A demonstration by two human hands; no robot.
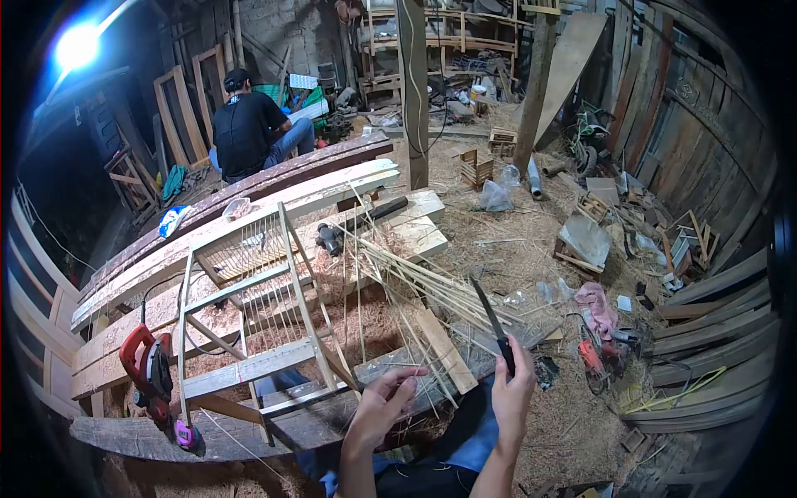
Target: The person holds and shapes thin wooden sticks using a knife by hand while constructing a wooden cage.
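I'm seeing the right hand [513, 388] gripping one long knife [490, 311], left hand [383, 408] pinching one thin strip [418, 371]; one purple tape measure [186, 434] sitting near bench's [116, 433] left corner.

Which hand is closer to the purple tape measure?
Left. The left hand is right of the purple tape measure, across the frame's legs; the right hand, gripping the knife, is farther right.

Knife [488, 308] handle was mostly hidden in the right hand [512, 380], any thin strip at the left hand [385, 400] was too fine to confirm, forearms [496, 469] were cut off below, small items on far shelves [444, 41] were indistinct.
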